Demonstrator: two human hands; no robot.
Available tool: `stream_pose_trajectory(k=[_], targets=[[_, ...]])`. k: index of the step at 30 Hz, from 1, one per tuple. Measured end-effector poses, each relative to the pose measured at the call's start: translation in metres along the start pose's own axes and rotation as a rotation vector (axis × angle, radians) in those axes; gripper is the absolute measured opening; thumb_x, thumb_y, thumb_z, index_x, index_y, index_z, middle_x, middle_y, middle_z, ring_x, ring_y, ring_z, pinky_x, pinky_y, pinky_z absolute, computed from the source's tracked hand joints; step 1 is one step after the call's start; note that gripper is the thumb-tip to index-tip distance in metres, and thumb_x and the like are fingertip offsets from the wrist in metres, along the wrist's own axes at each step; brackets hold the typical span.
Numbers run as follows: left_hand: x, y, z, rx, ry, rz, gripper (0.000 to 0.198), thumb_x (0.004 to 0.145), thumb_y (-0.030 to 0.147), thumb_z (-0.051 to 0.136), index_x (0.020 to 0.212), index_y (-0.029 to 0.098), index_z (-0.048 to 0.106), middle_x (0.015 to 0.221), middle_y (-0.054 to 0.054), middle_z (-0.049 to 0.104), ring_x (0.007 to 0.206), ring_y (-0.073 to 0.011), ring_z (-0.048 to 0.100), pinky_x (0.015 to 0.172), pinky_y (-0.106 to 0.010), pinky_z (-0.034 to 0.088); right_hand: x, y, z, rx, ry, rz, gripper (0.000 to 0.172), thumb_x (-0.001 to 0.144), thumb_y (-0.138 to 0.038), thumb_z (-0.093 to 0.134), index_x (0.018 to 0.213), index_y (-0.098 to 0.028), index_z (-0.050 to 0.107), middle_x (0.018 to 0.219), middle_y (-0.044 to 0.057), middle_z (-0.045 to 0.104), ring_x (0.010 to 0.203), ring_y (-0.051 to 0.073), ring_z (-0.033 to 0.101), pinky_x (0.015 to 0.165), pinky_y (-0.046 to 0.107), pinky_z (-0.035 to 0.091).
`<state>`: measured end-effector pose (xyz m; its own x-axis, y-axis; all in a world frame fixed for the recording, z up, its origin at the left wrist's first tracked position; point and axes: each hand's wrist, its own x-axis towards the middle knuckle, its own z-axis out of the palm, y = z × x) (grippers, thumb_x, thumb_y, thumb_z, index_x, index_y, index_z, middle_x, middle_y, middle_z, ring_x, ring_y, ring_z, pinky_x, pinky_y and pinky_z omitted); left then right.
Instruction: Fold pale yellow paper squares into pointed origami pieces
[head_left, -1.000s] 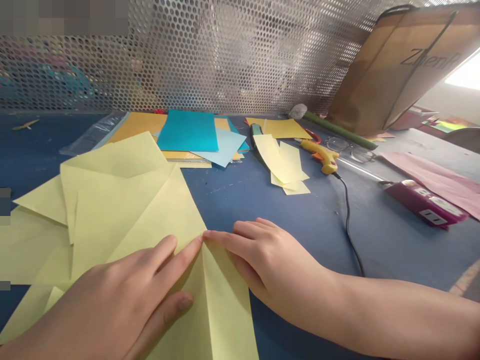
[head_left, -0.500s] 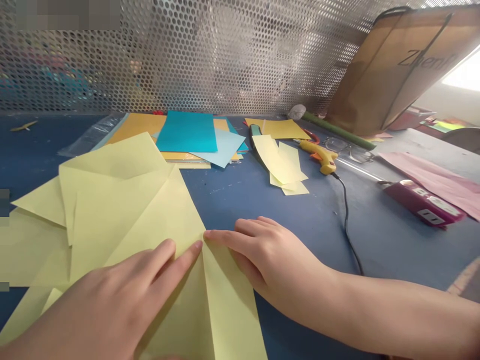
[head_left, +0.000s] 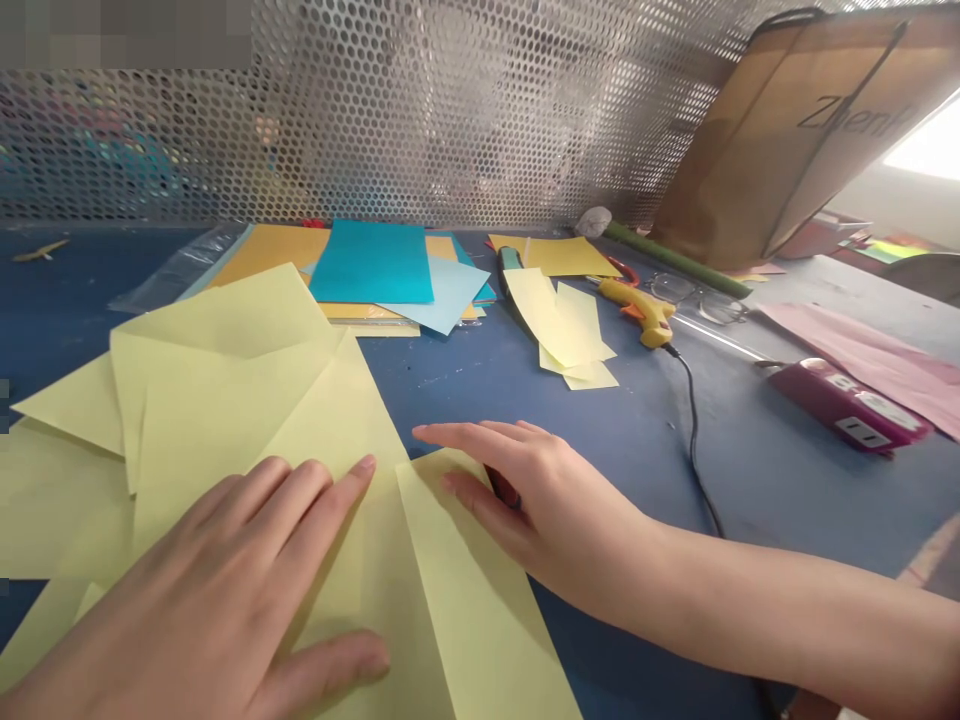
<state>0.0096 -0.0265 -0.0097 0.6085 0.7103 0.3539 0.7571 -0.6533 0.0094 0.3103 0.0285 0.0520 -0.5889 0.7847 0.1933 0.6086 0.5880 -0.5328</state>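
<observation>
The scene is bright and evenly lit. The strongest light comes from the upper right, where a window [head_left: 930, 150] is blown out to plain white. Soft, short shadows lie under the left hand [head_left: 225, 590] on the yellow paper [head_left: 247, 400]. The perforated metal screen [head_left: 420, 110] gives small glints, and what is behind it is blurred. The wide lens bends straight lines near the edges, and the near forearm looks stretched. Grey pixelated blocks cover the top left corner.
</observation>
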Motion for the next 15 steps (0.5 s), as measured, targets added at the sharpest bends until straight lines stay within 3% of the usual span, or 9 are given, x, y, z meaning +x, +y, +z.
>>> stream_pose_trajectory(k=[4, 9, 15], targets=[[-0.003, 0.001, 0.0, -0.02, 0.017, -0.007, 0.095, 0.107, 0.083, 0.058, 0.179, 0.024, 0.038, 0.136, -0.007, 0.072, 0.125, -0.0338, 0.062, 0.112, -0.047, 0.037, 0.003, 0.003, 0.0, 0.1, 0.018, -0.03, 0.035, 0.113, -0.008, 0.061, 0.135, -0.018, 0.086, 0.105, 0.006, 0.085, 0.077, 0.015, 0.073, 0.069, 0.025, 0.054], [0.007, 0.0, -0.002, 0.019, 0.029, -0.001, 0.06, 0.115, 0.072, 0.053, 0.157, 0.029, 0.059, 0.116, -0.004, 0.074, 0.106, -0.032, 0.068, 0.098, -0.05, 0.045, 0.012, 0.016, 0.002, 0.099, 0.091, -0.124, 0.03, 0.115, -0.009, 0.06, 0.121, -0.013, 0.089, 0.099, 0.007, 0.079, 0.079, 0.014, 0.072, 0.07, 0.023, 0.053], [0.011, -0.001, 0.001, -0.151, 0.023, -0.024, 0.062, 0.119, 0.064, 0.05, 0.176, 0.042, 0.044, 0.124, 0.0, 0.081, 0.107, -0.0258, 0.078, 0.093, -0.038, 0.061, 0.015, 0.018, 0.001, 0.106, 0.091, -0.079, 0.022, 0.111, -0.008, 0.068, 0.114, -0.012, 0.089, 0.096, 0.006, 0.084, 0.074, 0.013, 0.069, 0.069, 0.023, 0.052]])
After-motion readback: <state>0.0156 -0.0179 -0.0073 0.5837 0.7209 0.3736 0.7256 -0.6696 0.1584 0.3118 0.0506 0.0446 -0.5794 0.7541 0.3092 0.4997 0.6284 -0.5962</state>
